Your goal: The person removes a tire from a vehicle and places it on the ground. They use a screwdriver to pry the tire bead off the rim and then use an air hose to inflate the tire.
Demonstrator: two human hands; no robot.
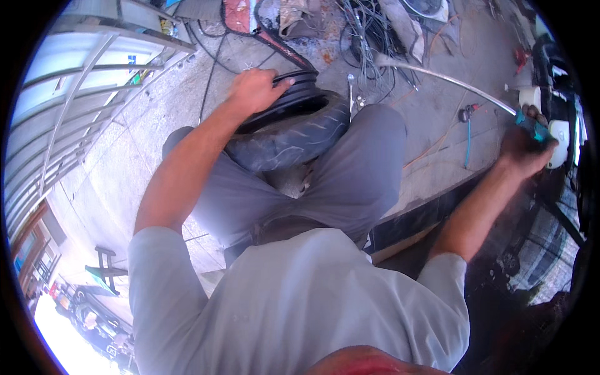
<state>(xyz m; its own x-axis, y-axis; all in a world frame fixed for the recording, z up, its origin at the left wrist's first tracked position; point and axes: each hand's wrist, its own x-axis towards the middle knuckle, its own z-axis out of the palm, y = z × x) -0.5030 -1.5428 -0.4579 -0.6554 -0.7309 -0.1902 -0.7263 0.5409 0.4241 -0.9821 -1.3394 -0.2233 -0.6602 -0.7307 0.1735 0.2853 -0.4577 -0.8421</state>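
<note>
A black wheel rim (296,91) stands tilted between my knees, with a worn black tyre (294,140) partly around it. My left hand (258,92) grips the rim's upper edge, its thumb lying along the metal. Far out to the right, my right hand (528,145) is closed around the teal grip of a long tyre lever (456,80). The lever's bright shaft reaches left over the floor, its flattened end apart from the wheel. Next to the tyre, a chrome wrench (350,94) lies near my right knee.
Tangled cables (369,37) and rags lie ahead on the concrete floor. A small tool with a blue strap (467,115) lies to the right. White containers (558,144) stand by my right hand. Metal bars (81,94) line the left side; a small stand (107,270) is behind left.
</note>
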